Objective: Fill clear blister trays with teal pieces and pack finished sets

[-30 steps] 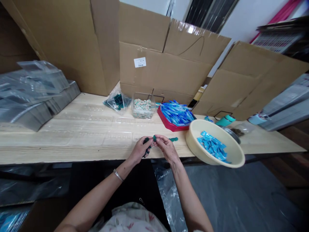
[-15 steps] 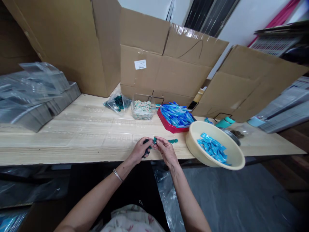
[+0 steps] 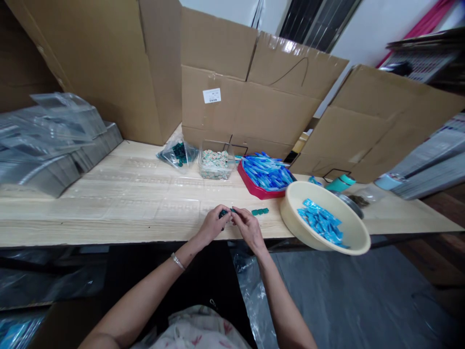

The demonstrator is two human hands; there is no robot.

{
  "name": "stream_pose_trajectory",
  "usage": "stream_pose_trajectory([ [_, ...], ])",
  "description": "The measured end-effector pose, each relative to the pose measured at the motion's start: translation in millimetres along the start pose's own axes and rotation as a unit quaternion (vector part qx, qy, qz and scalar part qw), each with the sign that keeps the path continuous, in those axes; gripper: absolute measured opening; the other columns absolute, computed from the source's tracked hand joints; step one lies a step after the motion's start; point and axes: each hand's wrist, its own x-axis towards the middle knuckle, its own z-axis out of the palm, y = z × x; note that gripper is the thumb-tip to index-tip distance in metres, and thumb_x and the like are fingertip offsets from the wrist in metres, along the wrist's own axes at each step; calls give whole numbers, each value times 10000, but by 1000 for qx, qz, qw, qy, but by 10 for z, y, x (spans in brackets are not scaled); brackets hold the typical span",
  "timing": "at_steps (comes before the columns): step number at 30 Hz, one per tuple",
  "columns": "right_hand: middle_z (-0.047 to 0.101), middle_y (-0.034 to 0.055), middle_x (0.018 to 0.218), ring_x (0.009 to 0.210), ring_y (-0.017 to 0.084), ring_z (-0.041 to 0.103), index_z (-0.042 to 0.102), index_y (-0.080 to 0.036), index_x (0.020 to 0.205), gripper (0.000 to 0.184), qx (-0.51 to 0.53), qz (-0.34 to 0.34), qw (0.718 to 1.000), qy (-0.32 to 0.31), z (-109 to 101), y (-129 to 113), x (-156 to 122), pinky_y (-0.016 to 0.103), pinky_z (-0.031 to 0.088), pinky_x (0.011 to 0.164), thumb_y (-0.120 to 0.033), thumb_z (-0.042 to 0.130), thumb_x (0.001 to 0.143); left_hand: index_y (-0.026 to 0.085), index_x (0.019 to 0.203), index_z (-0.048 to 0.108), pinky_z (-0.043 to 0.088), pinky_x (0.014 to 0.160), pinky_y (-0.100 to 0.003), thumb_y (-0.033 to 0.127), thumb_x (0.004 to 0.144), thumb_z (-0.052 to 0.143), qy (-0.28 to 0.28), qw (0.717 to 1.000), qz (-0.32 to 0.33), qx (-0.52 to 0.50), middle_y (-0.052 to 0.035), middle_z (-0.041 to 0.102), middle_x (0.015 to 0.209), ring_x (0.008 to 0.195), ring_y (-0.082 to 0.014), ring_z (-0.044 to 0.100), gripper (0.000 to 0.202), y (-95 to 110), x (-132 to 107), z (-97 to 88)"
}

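Note:
My left hand point(image 3: 212, 225) is closed around small dark green pieces point(image 3: 223, 213), most of them hidden by the fingers. The fingertips of my right hand point(image 3: 249, 228) meet those of the left, pinching a small green piece point(image 3: 233, 210) between them. Its exact kind is too small to make out. Just right of the hands, a short row of green square pieces point(image 3: 260, 212) lies on the wooden tabletop point(image 3: 138, 213). Farther back are a clear plastic bag point(image 3: 178, 154) with dark green pieces and a clear tub point(image 3: 217, 164) of pale flat bits.
A red tray point(image 3: 259, 193) holds many blue slender sticks. Right of it, a cream basin point(image 3: 290, 213) with blue packets overhangs the table's front edge. Clear plastic sleeves point(image 3: 47, 150) are stacked at left. Cardboard point(image 3: 232, 106) stands along the back, and a teal bottle point(image 3: 340, 183) lies behind the basin.
Both hands stay together at the same spot. The green piece between the fingertips has turned lower and shows less, and the dark pieces in my left hand have shifted. The row on the table shows more fully.

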Motion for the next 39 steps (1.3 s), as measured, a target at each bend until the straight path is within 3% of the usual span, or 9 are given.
stream_pose_trajectory([
  [4,665,93,942,776,177,642,594,-158,1108,313,-85,-22,996,22,48,-27,-41,290,515,708,-299,477,854,178,855,545,392,553,-205,294,813,479,30,994,78,77,15,576,725,527,-71,470,140,-53,-4,32],
  [7,674,109,966,840,201,650,610,-155,1049,279,-135,-39,990,22,86,-27,-52,298,512,732,-263,423,872,178,856,546,391,562,-212,288,819,473,42,991,88,97,6,584,749,534,-75,475,137,-99,-5,45],
  [12,674,115,976,869,204,651,581,-154,1063,287,-178,-64,980,55,148,14,-73,299,510,734,-246,368,894,172,862,549,375,487,-204,320,813,466,55,997,14,59,26,552,661,460,-69,453,177,-91,-3,38],
  [18,669,116,911,788,196,650,558,-140,1083,287,-219,-90,970,48,189,24,-103,306,509,715,-252,361,906,161,840,544,321,412,-191,364,800,466,-8,997,-73,-7,42,496,582,412,-66,420,220,-21,-3,24],
  [23,623,134,990,908,212,600,555,-163,1067,253,-229,-137,962,60,178,-31,-108,346,477,796,-218,376,897,182,780,541,394,576,-224,276,802,475,33,995,22,87,13,545,640,588,-111,505,117,-57,-7,51],
  [29,584,79,806,746,184,562,560,-171,924,201,-265,-145,948,97,204,-16,-110,310,459,688,-204,365,895,197,776,526,400,699,-260,266,808,485,60,980,94,165,-8,575,740,714,-140,532,86,-95,-3,73],
  [32,580,76,792,738,179,560,551,-165,917,191,-270,-153,943,123,213,-7,-106,298,454,679,-196,365,894,186,792,529,404,637,-251,280,811,472,66,986,56,142,3,555,698,621,-117,516,112,-82,11,56],
  [36,581,68,777,710,165,559,550,-156,907,176,-257,-158,946,123,208,-10,-98,285,455,665,-192,377,893,177,881,532,327,420,-199,403,820,444,-6,997,-71,13,36,492,609,427,-78,435,250,-60,12,46],
  [39,581,66,776,714,164,561,552,-159,908,174,-252,-159,948,109,222,2,-105,280,458,660,-191,383,887,177,887,534,319,405,-196,419,823,436,-9,996,-88,-1,26,507,623,437,-85,447,268,-75,12,66],
])
